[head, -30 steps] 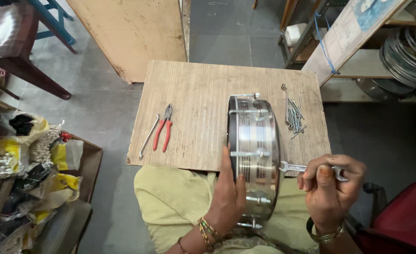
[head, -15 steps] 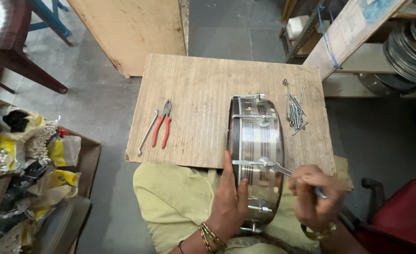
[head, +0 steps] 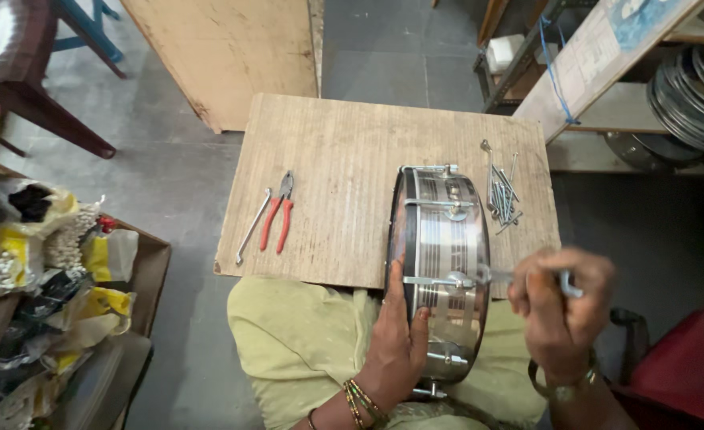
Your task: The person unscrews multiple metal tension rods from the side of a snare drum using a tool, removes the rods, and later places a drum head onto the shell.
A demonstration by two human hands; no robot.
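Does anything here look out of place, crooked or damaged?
Nothing looks damaged. The metal drum shell stands on its edge, half off the wooden board, steadied by the left hand. The long bolts lie in a loose pile beside it.

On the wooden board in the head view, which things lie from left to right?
Spanner → red pliers → drum, steadied by the left hand → pile of rods.
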